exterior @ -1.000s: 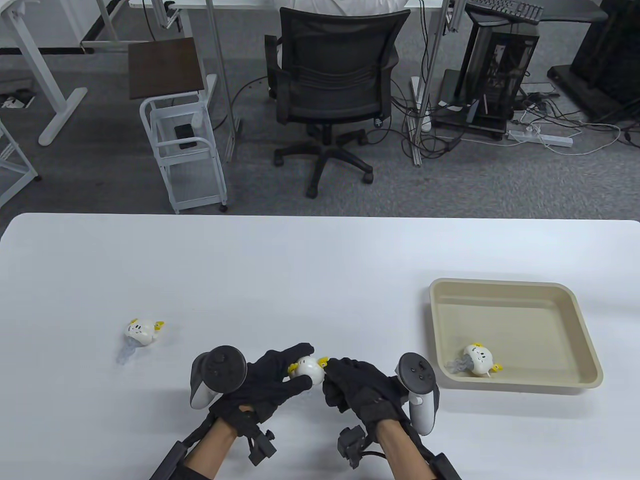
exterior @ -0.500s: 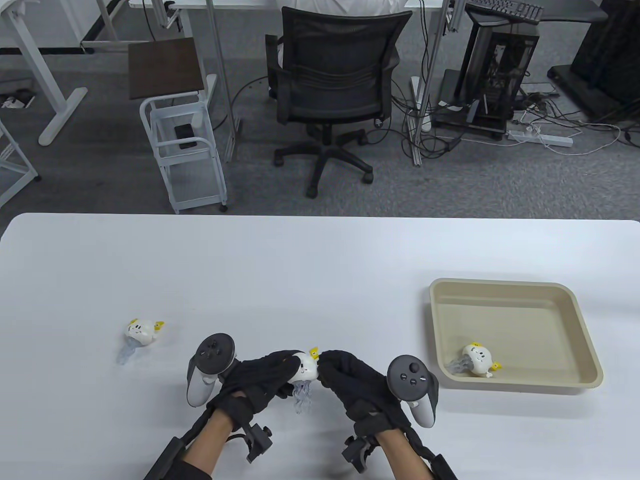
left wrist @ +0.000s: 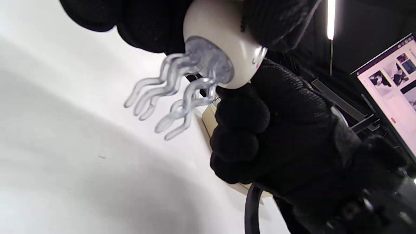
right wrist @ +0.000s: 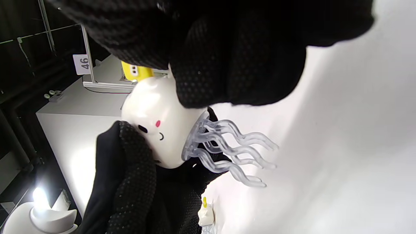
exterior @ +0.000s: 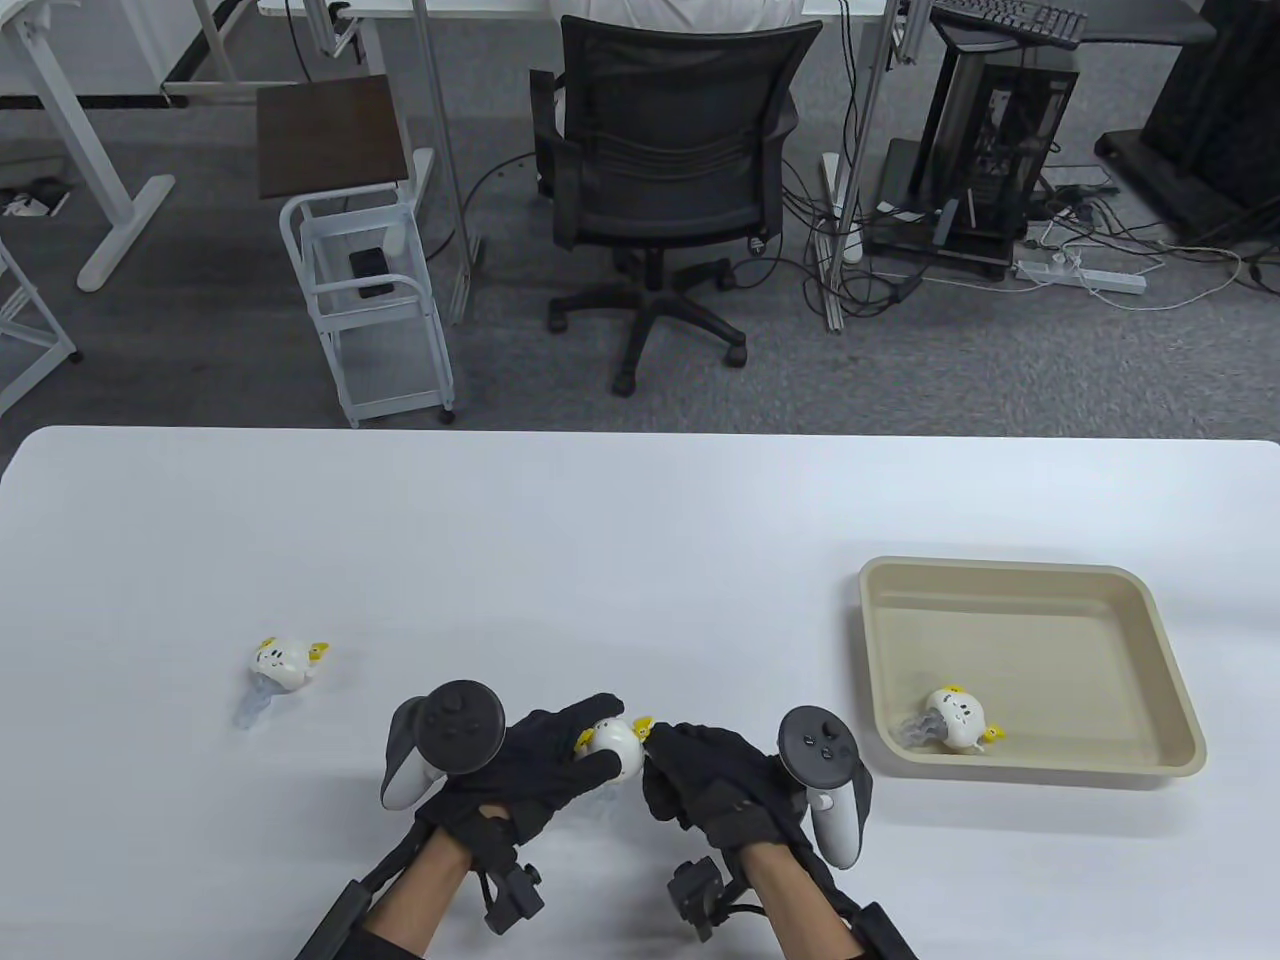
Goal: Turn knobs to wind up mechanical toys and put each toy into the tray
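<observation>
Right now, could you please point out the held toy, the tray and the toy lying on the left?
Held toy [exterior: 618, 745]: table view, white body between both hands.
Tray [exterior: 1010, 570]: table view, far rim.
Left toy [exterior: 282, 662]: table view, white face.

The white counter [exterior: 640, 520] carries a beige tray [exterior: 1170, 680] at its right and a white jellyfish wind-up toy [exterior: 282, 664] lying well apart at its left.

Beyond the table [exterior: 640, 520] — a black office chair [exterior: 665, 160], a white cart [exterior: 365, 300].
</observation>
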Available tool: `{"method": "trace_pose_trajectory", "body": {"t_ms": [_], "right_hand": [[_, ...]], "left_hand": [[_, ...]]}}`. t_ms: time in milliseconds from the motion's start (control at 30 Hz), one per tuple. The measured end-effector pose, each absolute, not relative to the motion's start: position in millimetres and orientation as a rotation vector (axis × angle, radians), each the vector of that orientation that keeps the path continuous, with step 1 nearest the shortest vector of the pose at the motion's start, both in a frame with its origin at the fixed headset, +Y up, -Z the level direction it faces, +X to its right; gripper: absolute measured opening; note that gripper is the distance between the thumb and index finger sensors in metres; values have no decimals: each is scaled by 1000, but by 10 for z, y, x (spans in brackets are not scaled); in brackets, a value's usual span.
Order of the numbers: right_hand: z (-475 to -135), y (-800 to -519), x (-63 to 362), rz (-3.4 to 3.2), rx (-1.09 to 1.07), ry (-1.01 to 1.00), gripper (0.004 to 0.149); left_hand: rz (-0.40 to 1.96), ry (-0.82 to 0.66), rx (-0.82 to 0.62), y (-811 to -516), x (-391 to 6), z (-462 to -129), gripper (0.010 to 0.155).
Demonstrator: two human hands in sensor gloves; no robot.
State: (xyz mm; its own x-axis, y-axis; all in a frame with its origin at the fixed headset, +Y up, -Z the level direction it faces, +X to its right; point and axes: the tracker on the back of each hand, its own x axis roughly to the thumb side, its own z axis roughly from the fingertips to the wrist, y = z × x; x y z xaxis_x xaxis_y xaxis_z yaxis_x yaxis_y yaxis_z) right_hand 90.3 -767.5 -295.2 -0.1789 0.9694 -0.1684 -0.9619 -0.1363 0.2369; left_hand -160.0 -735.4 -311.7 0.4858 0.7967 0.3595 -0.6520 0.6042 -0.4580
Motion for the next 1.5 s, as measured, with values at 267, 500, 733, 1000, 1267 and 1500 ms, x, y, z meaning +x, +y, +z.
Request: {"method": "trace_pose_trajectory", "body": {"t_ms": [267,500,733,1000,1267,1500], "right_hand": [[-2972,-7585,874,1849,245,247,44],[-3049,-7469,861,1843,435,256,48],[-3036,-7472,874,1894,426,229,43],[-2981,-7604,907,1795,147,283,38],[-2934,-7588,858,1865,96,250,37],[-2911,-7486,845,1928,316,163,46]], "left_hand": [[1110,-443,-402,-7492,-1716,-3198,76],[1364,-392,-574,-7582,-1798,-3301,77],[1326,-384,-587,-7599,-1790,-3295,77],[1005,-557,-353,-7393,-1632,-3145,72],[862,-546,-263,-7358,-1626,-3090,72],[1204,-429,-430,-7536,-1733,-3168,75]]}}
